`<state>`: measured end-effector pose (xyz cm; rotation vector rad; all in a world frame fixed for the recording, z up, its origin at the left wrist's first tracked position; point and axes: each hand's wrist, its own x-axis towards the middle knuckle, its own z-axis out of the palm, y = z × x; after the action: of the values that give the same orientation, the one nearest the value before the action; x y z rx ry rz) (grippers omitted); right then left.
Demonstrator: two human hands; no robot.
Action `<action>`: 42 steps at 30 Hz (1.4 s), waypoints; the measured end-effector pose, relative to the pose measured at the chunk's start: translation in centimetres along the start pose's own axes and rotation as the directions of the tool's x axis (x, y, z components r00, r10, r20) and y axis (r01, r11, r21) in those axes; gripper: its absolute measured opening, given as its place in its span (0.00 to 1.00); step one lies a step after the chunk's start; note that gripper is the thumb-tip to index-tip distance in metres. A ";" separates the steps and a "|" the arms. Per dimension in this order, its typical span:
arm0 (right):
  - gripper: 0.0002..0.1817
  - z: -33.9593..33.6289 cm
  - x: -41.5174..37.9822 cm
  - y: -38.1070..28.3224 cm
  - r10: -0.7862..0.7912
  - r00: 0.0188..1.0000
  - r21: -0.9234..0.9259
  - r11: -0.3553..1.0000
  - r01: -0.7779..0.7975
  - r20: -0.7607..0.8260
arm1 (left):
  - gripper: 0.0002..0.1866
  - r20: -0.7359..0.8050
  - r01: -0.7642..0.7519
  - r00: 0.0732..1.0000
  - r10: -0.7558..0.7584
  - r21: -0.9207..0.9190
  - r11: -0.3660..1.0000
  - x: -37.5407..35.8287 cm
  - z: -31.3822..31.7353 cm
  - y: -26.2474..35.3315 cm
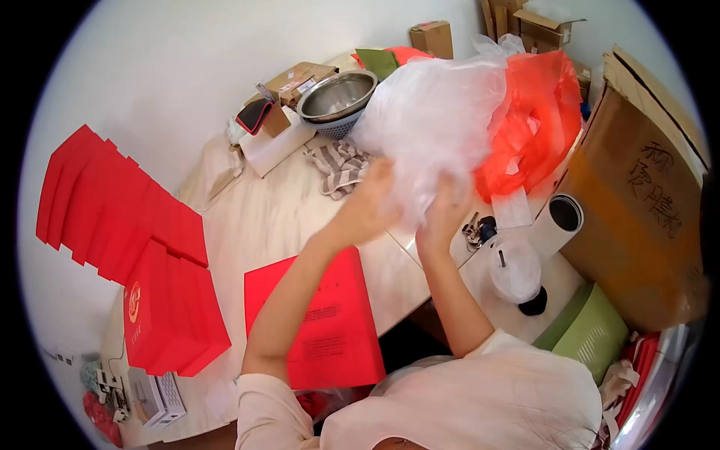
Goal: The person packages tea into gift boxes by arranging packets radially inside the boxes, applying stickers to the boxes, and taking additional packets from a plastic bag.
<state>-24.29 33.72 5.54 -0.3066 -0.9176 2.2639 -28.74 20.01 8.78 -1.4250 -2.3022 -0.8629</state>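
Observation:
A large translucent white plastic bag [435, 112] bulges over the far part of the table. At its near left edge, my left hand [373, 196] is closed on the plastic, its fingers blurred. My right hand [444, 206] grips the bag's gathered lower end from the right, and some of its fingers are hidden in the film. Below my left forearm lies a flat red box [341, 322] with dark printing. An orange-red plastic bag [529, 127] sits against the white one on the right.
Tall stacks of red boxes [124, 202] stand at the left. Beyond are a steel bowl [337, 96] and a striped cloth [337, 169]. Keys [474, 231], a lidded clear cup [514, 268] and a white roll [559, 221] lie near a big cardboard box [630, 195] at the right.

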 end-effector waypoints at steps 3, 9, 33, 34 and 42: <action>0.35 2.7 4.2 -0.6 -0.530 0.730 -0.154 0.841 0.519 -0.431 | 0.37 -0.249 0.351 0.861 -0.443 -0.338 0.873 5.6 0.2 -4.1; 0.27 2.2 15.1 4.0 -0.683 0.539 -0.471 0.730 0.495 -0.493 | 0.37 -0.382 0.600 0.749 -0.542 0.043 0.799 10.5 4.2 -9.7; 0.17 4.4 18.2 17.1 0.318 0.861 -0.911 0.251 0.328 0.397 | 0.14 -0.497 0.590 0.471 -0.728 -0.436 0.680 -15.6 -6.7 3.3; 0.17 4.8 16.6 15.1 0.270 0.894 -0.895 0.375 0.243 0.356 | 0.13 -0.609 0.615 0.399 -0.686 -0.377 0.693 -19.6 -7.6 4.0; 0.17 2.3 -3.0 11.0 -0.069 0.654 -0.583 0.391 0.713 0.753 | 0.15 -0.840 0.879 -0.064 -0.539 -0.303 0.368 -45.0 -1.9 10.9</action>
<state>-28.54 24.65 -0.44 0.3218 -2.2078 1.1817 1.65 -9.33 -10.24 0.6893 -1.9387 -0.9697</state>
